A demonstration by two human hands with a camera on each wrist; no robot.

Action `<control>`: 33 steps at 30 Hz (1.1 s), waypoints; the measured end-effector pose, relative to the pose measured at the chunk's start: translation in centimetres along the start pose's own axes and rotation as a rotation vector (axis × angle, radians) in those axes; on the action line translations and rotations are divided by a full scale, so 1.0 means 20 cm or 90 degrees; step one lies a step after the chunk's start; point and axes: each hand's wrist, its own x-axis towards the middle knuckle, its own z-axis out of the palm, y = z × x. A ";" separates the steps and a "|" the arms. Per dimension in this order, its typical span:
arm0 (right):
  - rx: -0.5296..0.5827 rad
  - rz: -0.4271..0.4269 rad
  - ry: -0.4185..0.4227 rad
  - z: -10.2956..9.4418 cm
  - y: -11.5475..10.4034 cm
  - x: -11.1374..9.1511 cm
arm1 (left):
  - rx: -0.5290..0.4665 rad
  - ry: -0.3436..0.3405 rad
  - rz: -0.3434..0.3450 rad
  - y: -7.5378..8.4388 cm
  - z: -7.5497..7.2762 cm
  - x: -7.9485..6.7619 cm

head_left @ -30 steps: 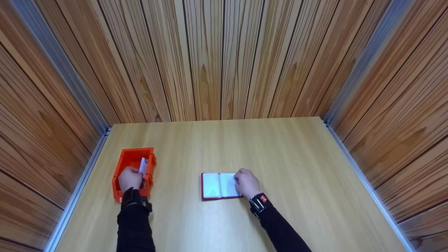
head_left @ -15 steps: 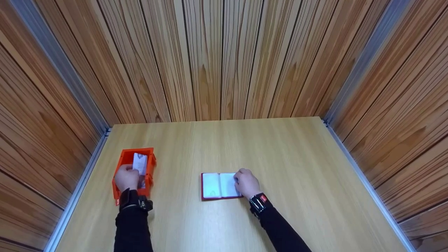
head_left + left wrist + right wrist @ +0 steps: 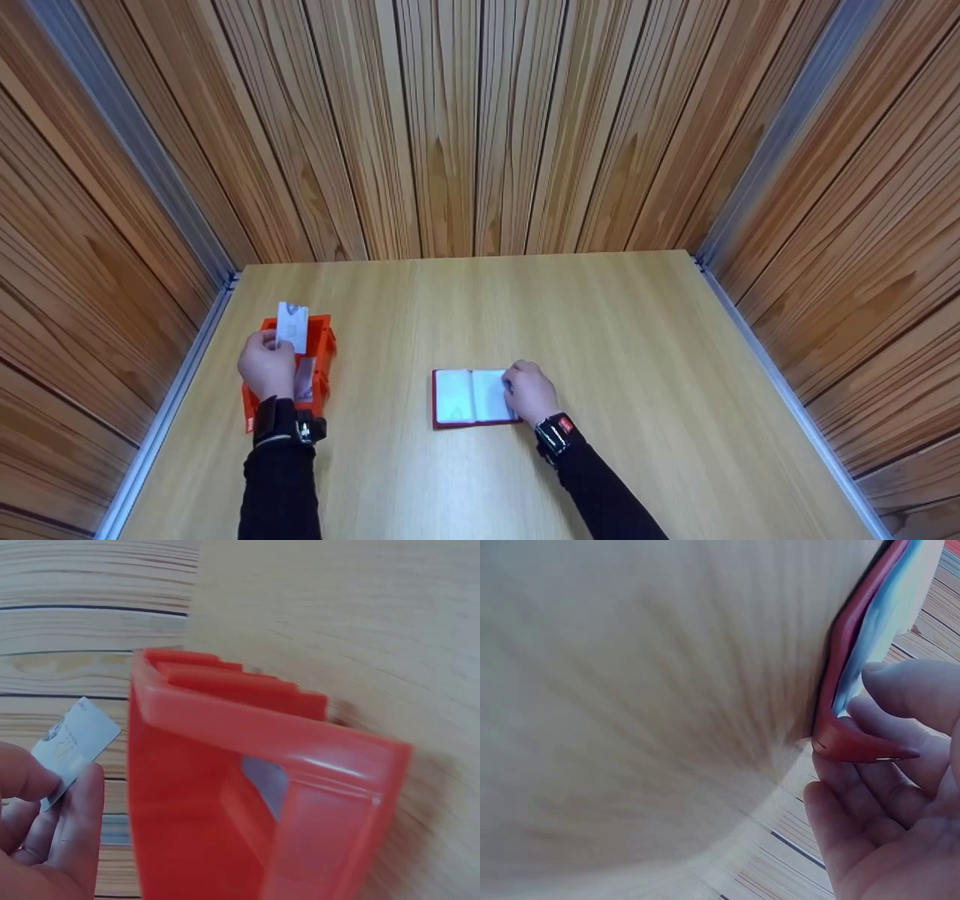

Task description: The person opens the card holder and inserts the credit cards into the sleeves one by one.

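Observation:
A white card [image 3: 292, 327] is pinched between the thumb and fingers of my left hand [image 3: 266, 365], raised over the left side of an orange-red bin [image 3: 322, 367]. Printing shows on the card [image 3: 79, 736] in the left wrist view. Another pale flat piece [image 3: 304, 379] lies inside the bin. At mid-table, a red-covered card holder [image 3: 453, 397] lies open, with pale, glossy pages. My right hand [image 3: 531, 391] grips its right edge. In the right wrist view, the thumb is on the page side and other fingers are around the red cover [image 3: 855, 741].
The wooden table [image 3: 600, 322] is bounded by plank-patterned walls [image 3: 435, 135] at the back and both sides. Metal rails [image 3: 780, 397] run along its side edges. The bin stands near the left rail.
My left hand has lifted the white card up out of the bin and slightly to the left, and the card now faces the head camera more fully. My right hand and the card holder stay in place.

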 end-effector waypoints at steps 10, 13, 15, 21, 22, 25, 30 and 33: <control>0.004 0.006 -0.008 0.00 0.00 0.00 | -0.053 -0.002 0.030 0.10 0.04 -0.06; 0.006 0.005 -0.005 0.00 0.00 0.01 | -0.079 -0.013 0.034 0.14 0.06 -0.09; 0.006 0.005 -0.007 0.00 0.00 0.01 | -0.084 -0.019 0.046 0.15 0.07 -0.10; 0.008 0.003 -0.007 0.00 0.00 0.00 | -0.097 -0.008 0.110 0.15 0.15 -0.15; 0.008 0.002 -0.004 0.00 0.00 0.00 | -0.107 -0.011 0.116 0.16 0.16 -0.16; 0.009 0.000 0.001 0.01 0.01 0.00 | -0.137 -0.033 0.123 0.16 0.20 -0.19; 0.030 0.018 -0.019 -0.01 0.00 0.00 | -0.163 -0.082 0.106 0.17 0.26 -0.26; 0.037 0.034 -0.036 -0.02 0.00 0.01 | -0.166 -0.110 0.090 0.17 0.30 -0.29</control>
